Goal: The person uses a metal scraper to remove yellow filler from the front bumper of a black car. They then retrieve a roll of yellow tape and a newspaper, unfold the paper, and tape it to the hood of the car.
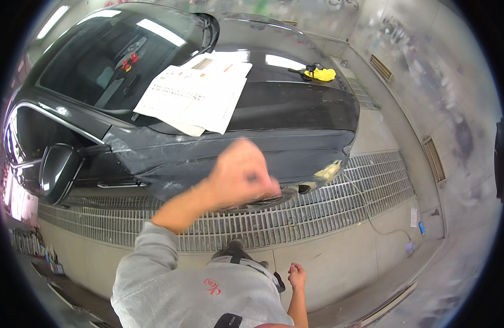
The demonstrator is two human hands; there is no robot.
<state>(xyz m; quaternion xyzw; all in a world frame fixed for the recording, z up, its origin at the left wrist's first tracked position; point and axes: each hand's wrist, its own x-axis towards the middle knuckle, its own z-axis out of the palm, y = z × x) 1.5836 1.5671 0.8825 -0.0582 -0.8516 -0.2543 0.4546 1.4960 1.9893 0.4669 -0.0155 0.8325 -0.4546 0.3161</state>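
From the head view, the left hand (242,174) is raised against the front fender (219,156) of a dark car (296,104), curled around something small and dark, though motion blur hides what it is and how tightly it is gripped. The right hand (297,275) hangs low by the hip in a loose, empty fist. White paper sheets (194,95) and a yellow cloth (320,72) lie on the hood, above a metal floor grating (339,205).

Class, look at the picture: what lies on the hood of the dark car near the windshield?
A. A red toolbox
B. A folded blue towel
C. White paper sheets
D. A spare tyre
C: white paper sheets lie spread on the dark car's hood just below the windshield.
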